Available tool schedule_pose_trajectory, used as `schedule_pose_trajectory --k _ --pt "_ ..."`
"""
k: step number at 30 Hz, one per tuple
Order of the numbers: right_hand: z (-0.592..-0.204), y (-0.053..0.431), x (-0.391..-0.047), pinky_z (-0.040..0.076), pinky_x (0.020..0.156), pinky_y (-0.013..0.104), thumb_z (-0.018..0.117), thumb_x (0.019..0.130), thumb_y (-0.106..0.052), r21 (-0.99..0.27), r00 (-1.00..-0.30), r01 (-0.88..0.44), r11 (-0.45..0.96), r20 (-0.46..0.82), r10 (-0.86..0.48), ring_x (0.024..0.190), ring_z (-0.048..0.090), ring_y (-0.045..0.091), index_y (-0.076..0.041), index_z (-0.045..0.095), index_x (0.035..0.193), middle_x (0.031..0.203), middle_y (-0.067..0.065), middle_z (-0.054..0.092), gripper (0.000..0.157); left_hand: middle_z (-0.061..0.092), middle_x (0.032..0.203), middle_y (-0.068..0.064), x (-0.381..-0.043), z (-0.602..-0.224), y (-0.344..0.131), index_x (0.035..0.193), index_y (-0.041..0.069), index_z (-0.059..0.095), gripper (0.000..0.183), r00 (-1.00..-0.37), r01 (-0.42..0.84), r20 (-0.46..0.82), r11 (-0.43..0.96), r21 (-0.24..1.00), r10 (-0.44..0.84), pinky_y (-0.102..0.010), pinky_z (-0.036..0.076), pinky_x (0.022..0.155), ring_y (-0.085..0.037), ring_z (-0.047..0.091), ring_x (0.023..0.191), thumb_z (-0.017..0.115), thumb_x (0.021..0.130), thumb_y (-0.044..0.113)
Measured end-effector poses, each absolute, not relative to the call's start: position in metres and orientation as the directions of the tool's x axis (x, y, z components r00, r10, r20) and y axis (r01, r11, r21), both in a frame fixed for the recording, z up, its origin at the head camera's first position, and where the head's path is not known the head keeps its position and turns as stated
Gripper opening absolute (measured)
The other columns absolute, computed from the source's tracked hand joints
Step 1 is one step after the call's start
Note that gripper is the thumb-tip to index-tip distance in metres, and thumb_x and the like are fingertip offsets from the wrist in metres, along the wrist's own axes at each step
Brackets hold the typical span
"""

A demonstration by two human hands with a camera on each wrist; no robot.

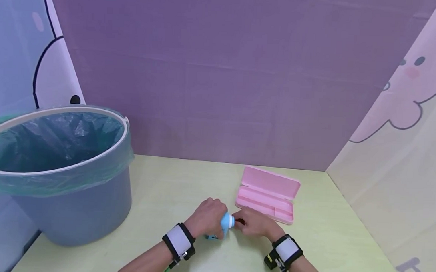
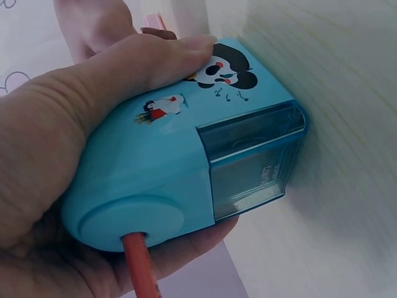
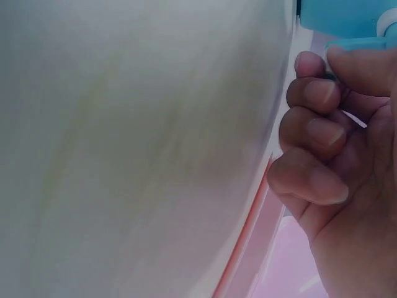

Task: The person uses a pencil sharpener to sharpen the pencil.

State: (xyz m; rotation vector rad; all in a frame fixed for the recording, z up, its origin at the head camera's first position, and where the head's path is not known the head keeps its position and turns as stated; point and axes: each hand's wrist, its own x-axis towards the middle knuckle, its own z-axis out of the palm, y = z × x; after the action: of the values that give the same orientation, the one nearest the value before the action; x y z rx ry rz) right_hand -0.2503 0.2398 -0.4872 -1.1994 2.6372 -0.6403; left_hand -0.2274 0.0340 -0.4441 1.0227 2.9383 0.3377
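My left hand (image 1: 208, 216) grips a light-blue crank pencil sharpener (image 2: 164, 149) with cartoon stickers and a clear shavings drawer (image 2: 251, 171). A red pencil (image 2: 140, 264) sticks out of the sharpener's round front hole; in the head view that end is hidden behind the hand. On the other side, my right hand (image 1: 255, 223) pinches the end of the crank (image 3: 356, 44), its fingers curled. The knob itself is mostly covered by the fingertips. Just beyond the right hand, an open pink pencil case (image 1: 268, 181) lies on the table.
At the left stands a large grey-blue bin (image 1: 82, 211) lined with a green plastic bag. A purple backdrop (image 1: 219, 92) rises behind the pale yellow table (image 1: 166, 182). A cartoon-printed sheet (image 1: 401, 158) borders the right side.
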Motion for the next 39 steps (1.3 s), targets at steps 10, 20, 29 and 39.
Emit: schedule_pose_trajectory --k 10,20,29,39 --pt "-0.488 0.239 -0.242 0.029 0.049 0.016 0.056 0.093 -0.010 -0.476 -0.684 -0.639 0.604 -0.008 -0.730 0.051 0.036 -0.003 -0.016 0.059 0.073 0.061 -0.015 0.041 0.021 0.052 0.068 0.009 -0.226 -0.445 0.035 0.078 0.016 0.063 0.041 -0.796 0.599 0.054 0.773 0.206 0.603 -0.026 0.040 0.061 -0.010 0.047 0.065 0.092 0.057 0.035" --pt "-0.487 0.239 -0.236 0.029 0.050 0.015 0.056 0.094 -0.009 -0.532 -0.647 -0.633 0.563 -0.037 -0.762 0.052 0.035 -0.003 -0.011 0.061 0.073 0.062 -0.015 0.041 0.022 0.052 0.066 0.009 -0.226 -0.445 0.035 0.076 0.016 0.062 0.040 -0.801 0.593 0.052 0.780 0.199 0.596 -0.025 0.041 0.060 -0.011 0.047 0.063 0.092 0.057 0.035" --pt "-0.488 0.242 -0.229 0.029 0.051 0.013 0.055 0.095 -0.010 -0.554 -0.606 -0.652 0.518 -0.030 -0.795 0.054 0.035 -0.005 -0.014 0.060 0.073 0.062 -0.017 0.040 0.023 0.051 0.061 0.009 -0.226 -0.445 0.035 0.070 0.017 0.059 0.040 -0.799 0.598 0.059 0.778 0.195 0.599 -0.024 0.039 0.055 -0.010 0.047 0.058 0.092 0.057 0.034" --pt "-0.484 0.243 -0.220 0.032 0.054 0.014 0.053 0.099 -0.014 -0.573 -0.584 -0.664 0.481 -0.004 -0.812 0.056 0.036 -0.004 -0.013 0.061 0.074 0.064 -0.016 0.043 0.026 0.050 0.061 0.009 -0.227 -0.446 0.035 0.069 0.017 0.058 0.039 -0.796 0.602 0.064 0.775 0.191 0.602 -0.025 0.039 0.058 -0.010 0.047 0.059 0.092 0.056 0.032"
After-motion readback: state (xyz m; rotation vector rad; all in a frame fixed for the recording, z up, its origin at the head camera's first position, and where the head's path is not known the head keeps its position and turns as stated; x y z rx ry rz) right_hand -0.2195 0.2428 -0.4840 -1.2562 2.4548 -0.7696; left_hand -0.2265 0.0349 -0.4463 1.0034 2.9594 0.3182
